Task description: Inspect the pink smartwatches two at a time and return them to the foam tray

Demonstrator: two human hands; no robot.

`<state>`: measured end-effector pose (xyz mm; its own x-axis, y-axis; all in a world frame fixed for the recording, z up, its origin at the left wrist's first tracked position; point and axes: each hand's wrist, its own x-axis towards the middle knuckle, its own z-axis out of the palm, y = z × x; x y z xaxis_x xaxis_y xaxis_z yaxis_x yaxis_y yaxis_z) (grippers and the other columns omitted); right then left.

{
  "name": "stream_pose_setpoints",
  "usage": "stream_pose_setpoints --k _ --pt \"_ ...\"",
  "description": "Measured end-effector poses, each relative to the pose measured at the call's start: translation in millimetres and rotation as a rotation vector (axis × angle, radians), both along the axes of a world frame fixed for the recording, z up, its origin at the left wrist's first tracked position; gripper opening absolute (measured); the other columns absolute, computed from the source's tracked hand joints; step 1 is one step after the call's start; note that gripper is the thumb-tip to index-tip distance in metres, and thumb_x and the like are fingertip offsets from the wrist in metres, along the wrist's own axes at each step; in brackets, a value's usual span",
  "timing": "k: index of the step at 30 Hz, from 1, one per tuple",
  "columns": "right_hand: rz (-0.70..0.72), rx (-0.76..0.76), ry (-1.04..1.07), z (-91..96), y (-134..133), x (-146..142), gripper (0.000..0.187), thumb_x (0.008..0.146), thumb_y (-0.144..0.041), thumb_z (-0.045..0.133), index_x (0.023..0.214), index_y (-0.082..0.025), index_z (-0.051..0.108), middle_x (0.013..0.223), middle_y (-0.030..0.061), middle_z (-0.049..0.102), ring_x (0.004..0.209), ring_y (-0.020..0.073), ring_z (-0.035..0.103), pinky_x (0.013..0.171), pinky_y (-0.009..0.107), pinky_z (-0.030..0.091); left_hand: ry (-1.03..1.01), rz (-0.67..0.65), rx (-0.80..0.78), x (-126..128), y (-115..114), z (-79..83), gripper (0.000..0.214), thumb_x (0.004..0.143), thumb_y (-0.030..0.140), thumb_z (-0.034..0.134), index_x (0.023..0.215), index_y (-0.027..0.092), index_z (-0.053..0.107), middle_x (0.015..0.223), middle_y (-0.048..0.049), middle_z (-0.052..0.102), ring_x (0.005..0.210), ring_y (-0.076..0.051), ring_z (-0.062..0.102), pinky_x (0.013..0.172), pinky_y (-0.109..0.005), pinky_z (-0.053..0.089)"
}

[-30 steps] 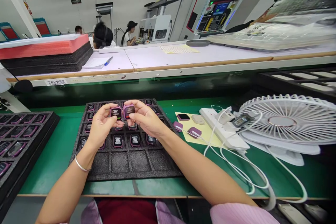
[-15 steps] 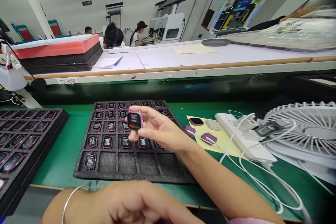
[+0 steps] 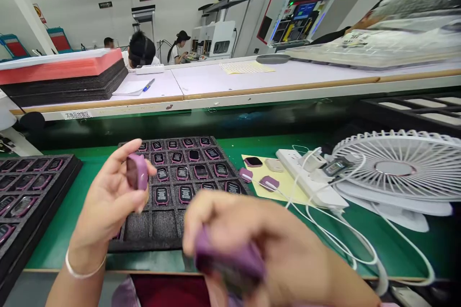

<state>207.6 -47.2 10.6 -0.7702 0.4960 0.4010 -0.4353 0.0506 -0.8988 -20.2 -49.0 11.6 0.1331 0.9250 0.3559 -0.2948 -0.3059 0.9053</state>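
My left hand (image 3: 111,192), with a bracelet at its wrist, pinches a purple smartwatch (image 3: 139,172) between thumb and fingers. The watch is turned edge-on above the left side of a black foam tray (image 3: 165,244). Close to the camera, my right hand (image 3: 270,235) grips another purple smartwatch (image 3: 230,264), smeared by motion and tilted downward. Several smartwatches (image 3: 185,194) lie face up in the tray's compartments, many with white text on their screens. My hands cover parts of the tray, including some of its front row.
Another foam tray (image 3: 68,177) of watches stands at left. On the right are a yellow sheet (image 3: 283,194) with watch pieces, a white power strip (image 3: 313,180) with loose cables, and a white fan (image 3: 399,170). A raised shelf (image 3: 201,81) crosses behind; people sit beyond it.
My left hand has risen from the lower edge to above the tray's left side, with a watch in it. My right hand has drawn back from over the tray toward me, holding a watch.
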Motion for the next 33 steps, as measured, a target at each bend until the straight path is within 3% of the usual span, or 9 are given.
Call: stream_pose_setpoints --k 3,6,11,17,22,33 --pt "-0.141 -0.211 0.103 -10.0 37 -10 0.052 0.082 -0.028 0.078 0.13 -0.027 0.057 0.111 0.0067 0.068 0.071 0.0141 0.072 0.069 0.028 0.059 0.073 0.096 -0.054 8 32 -18.0 0.059 0.073 0.019 0.077 0.128 0.027 0.055 0.101 -0.0035 0.064 0.068 -0.009 0.058 0.054 -0.016 0.049" --pt "-0.249 -0.398 0.113 -26.7 80 -21 0.052 0.076 -0.015 0.076 0.125 -0.024 0.059 0.113 0.0062 0.07 0.081 0.0154 0.073 0.077 0.027 0.058 0.1 0.162 -0.129 12 56 -41.1 0.06 0.07 0.019 0.078 0.124 0.021 0.053 0.103 -0.0043 0.063 0.069 -0.008 0.055 0.051 -0.015 0.046" --pt "-0.386 -0.587 0.021 -58.8 119 -30 0.037 0.079 -0.014 0.07 0.114 -0.02 0.06 0.101 0.007 0.074 0.065 0.013 0.07 0.062 0.024 0.055 0.127 0.177 -0.208 16 67 -60.6 0.064 0.066 0.017 0.074 0.125 0.019 0.049 0.1 -0.0024 0.063 0.064 -0.006 0.055 0.055 -0.018 0.048" --pt "-0.388 -0.503 0.004 -61.7 112 -34 0.035 0.081 -0.022 0.071 0.114 -0.022 0.059 0.1 0.0055 0.073 0.061 0.0126 0.067 0.057 0.024 0.051 0.083 0.154 -0.23 14 64 -61.5 0.072 0.07 0.018 0.07 0.136 0.021 0.042 0.109 -0.0055 0.063 0.068 -0.01 0.066 0.065 -0.026 0.056" --pt "-0.367 -0.388 0.027 -58.1 106 -34 0.039 0.075 -0.016 0.072 0.111 -0.022 0.06 0.102 0.0039 0.072 0.065 0.0125 0.067 0.062 0.026 0.052 0.041 0.149 -0.179 13 63 -60.3 0.064 0.072 0.02 0.07 0.132 0.019 0.048 0.11 -0.0068 0.064 0.07 -0.013 0.069 0.068 -0.03 0.058" --pt "-0.334 -0.286 0.033 -58.9 102 -34 0.049 0.075 -0.012 0.069 0.121 -0.023 0.056 0.107 0.0047 0.069 0.076 0.0153 0.07 0.072 0.031 0.056 0.03 0.137 -0.048 13 62 -64.1 0.067 0.076 0.021 0.071 0.139 0.02 0.047 0.109 -0.0079 0.067 0.072 -0.012 0.067 0.069 -0.027 0.058"
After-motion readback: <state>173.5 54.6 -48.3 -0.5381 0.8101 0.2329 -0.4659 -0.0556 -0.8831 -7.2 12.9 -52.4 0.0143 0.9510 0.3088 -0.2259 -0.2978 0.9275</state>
